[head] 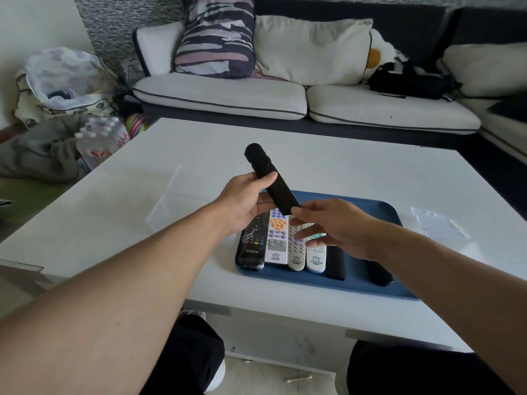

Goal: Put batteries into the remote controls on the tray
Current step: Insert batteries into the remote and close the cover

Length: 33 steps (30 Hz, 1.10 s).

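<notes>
My left hand (pixel 246 199) grips a long black remote (pixel 269 178) held above the table, its far end pointing away and left. My right hand (pixel 332 226) is beside the remote's near end, thumb touching its tip and fingers spread loosely over the tray. The blue tray (pixel 370 286) on the white table holds several remotes side by side: a black one in plastic wrap (pixel 252 250), a white one with an orange pad (pixel 276 240), two more pale ones (pixel 296 258) and two plain black ones (pixel 336 263). No batteries are visible.
A clear plastic sheet (pixel 171 195) lies left of the tray and a clear blister pack (pixel 439 226) lies to its right. A sofa with cushions (pixel 310 49) stands beyond the white table (pixel 356 161). Bags and bottled water (pixel 97 138) sit on the floor at left.
</notes>
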Each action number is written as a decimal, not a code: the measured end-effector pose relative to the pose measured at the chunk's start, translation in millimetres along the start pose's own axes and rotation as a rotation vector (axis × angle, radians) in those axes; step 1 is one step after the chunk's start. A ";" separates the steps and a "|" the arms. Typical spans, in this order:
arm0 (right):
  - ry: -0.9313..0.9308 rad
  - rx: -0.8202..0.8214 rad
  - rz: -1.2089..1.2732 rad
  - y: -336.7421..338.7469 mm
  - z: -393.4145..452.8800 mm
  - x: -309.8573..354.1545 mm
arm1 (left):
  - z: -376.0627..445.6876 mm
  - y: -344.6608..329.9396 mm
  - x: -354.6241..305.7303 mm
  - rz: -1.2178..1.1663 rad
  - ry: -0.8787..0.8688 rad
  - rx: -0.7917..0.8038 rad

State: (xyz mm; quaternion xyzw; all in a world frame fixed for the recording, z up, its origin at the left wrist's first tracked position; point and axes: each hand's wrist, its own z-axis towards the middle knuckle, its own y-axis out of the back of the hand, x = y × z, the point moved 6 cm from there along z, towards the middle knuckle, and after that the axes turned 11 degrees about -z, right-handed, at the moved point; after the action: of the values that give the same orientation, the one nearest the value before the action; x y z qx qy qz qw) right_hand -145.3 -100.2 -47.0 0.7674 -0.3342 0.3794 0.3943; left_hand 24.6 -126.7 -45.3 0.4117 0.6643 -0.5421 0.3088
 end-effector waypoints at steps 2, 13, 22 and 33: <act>-0.002 -0.004 0.029 0.6 1.4 0.0 | -0.9 -1.7 -2.6 0.005 -0.033 -0.007; 0.062 -0.001 0.054 -4.0 -0.8 2.8 | 0.5 10.9 -11.3 -0.043 -0.122 -0.052; 0.086 -0.096 0.051 -6.9 -1.7 8.5 | 3.7 13.6 -9.7 -0.083 -0.119 -0.068; -0.047 0.200 0.563 -8.0 -4.0 12.1 | 0.6 -13.2 4.8 0.016 -0.055 0.032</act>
State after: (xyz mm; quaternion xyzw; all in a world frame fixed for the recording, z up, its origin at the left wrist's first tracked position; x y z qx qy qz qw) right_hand -134.2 -95.7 -37.9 0.6883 -0.5038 0.4869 0.1881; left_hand 10.7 -127.2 -43.4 0.4069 0.6436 -0.5612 0.3244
